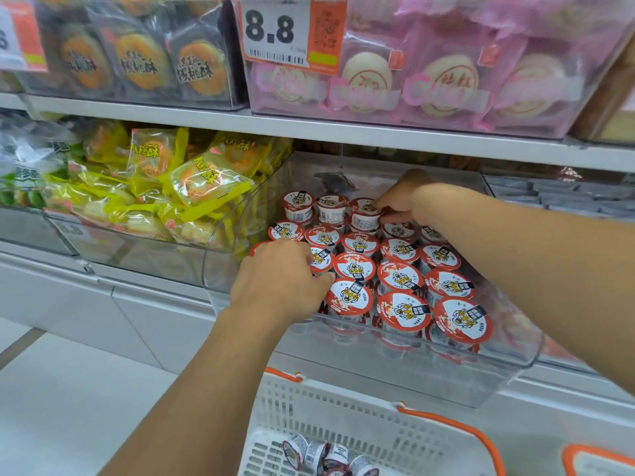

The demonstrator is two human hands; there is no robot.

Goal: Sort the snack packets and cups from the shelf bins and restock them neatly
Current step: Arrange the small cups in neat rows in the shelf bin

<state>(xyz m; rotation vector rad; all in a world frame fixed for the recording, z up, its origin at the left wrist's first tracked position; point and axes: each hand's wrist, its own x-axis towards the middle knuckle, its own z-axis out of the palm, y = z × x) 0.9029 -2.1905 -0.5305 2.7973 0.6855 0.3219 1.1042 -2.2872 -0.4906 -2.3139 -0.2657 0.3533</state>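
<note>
A clear plastic bin (498, 379) on the middle shelf holds several small cups with red-and-white tiger lids (400, 274), standing upright in rows. My right hand (409, 201) reaches to the back row and pinches a cup (364, 216) that sits on top of the others. My left hand (278, 280) is at the bin's front left corner, fingers curled down among the cups there; what they grip is hidden. Below, a white basket (343, 403) with orange handles holds a few more cups (326, 455) lying on their sides.
A bin of yellow snack packets (185, 190) stands left of the cup bin. The upper shelf carries bins of dark cookie packets (141, 60) and pink cake packets (436, 73), with an 8.8 price tag (275, 32). Grey packets (549, 194) lie to the right.
</note>
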